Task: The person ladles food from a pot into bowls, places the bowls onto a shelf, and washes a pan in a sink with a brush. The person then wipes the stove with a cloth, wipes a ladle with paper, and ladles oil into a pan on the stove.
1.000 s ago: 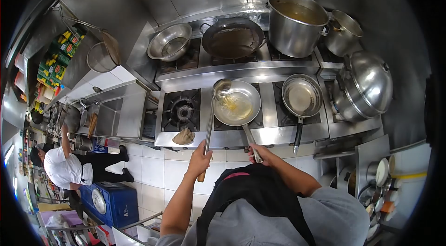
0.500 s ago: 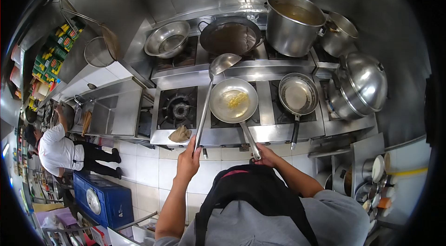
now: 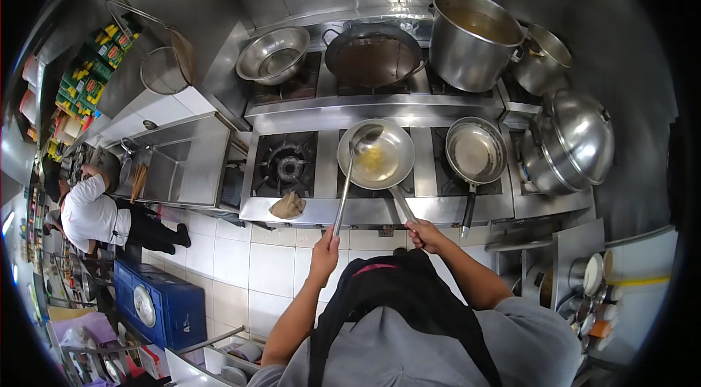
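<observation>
My left hand [image 3: 325, 254] is wrapped round the long handle of a metal ladle [image 3: 345, 193]. The bowl of the ladle is down inside a frying pan [image 3: 398, 161] on the front middle burner. Beside the bowl lies a small heap of yellow chopped food [image 3: 374, 161], partly covered by it. With my right hand [image 3: 431, 236] I grip the end of the pan's metal handle. Right of this pan, a second frying pan [image 3: 473, 153] with a black handle sits on another burner. A crumpled brown cloth [image 3: 288, 205] rests on the stove's front edge.
Along the back stand a metal bowl [image 3: 273, 56], a dark wok [image 3: 374, 58] with brown liquid, a tall stockpot [image 3: 475, 44] and a smaller pot [image 3: 546, 58]. A domed steamer [image 3: 573, 142] is at the right. Far left, a person in white [image 3: 95, 215] works near a blue box [image 3: 161, 310].
The ladle has swung down from above the wok into the frying pan, its bowl now by the yellow food. My left hand has shifted right. My right hand still holds the pan handle.
</observation>
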`<action>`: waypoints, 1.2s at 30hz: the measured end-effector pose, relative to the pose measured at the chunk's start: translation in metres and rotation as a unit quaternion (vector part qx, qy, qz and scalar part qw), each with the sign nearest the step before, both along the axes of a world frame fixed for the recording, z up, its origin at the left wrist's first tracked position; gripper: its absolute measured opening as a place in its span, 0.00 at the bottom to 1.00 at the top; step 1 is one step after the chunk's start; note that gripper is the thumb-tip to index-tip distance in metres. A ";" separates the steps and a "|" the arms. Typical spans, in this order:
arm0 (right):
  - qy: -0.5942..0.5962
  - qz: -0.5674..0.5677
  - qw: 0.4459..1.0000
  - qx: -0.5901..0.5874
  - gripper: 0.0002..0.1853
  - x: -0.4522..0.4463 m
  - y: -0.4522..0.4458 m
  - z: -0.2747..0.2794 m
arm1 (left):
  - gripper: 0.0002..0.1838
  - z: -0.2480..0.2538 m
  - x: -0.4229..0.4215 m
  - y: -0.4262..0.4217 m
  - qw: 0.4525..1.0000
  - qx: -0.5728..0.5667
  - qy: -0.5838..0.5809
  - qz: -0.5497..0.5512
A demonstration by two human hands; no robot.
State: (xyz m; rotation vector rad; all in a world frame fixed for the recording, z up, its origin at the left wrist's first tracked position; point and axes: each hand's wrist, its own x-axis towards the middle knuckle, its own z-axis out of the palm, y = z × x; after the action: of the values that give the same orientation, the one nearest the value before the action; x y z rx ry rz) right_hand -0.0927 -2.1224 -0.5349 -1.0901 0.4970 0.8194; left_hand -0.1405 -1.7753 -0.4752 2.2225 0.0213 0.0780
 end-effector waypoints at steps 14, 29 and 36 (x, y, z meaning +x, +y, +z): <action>0.045 -0.051 0.996 -0.053 0.31 -0.041 -0.031 -0.027 | 0.07 0.159 0.228 -0.057 0.908 -0.363 0.210 -0.021; 0.229 0.161 0.922 -0.266 0.26 -0.207 -0.125 -0.163 | 0.06 0.145 0.310 -0.094 0.915 -0.276 0.294 0.005; 0.280 0.082 0.926 -0.241 0.22 -0.208 -0.149 -0.166 | 0.11 0.153 0.320 -0.067 0.721 -0.556 0.411 0.053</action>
State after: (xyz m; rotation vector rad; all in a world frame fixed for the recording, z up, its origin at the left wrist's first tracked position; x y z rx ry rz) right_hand -0.3012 -2.2716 -0.7006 -1.3568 1.1460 1.2026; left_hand 0.1791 -1.8425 -0.3222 0.8801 0.5406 -0.6978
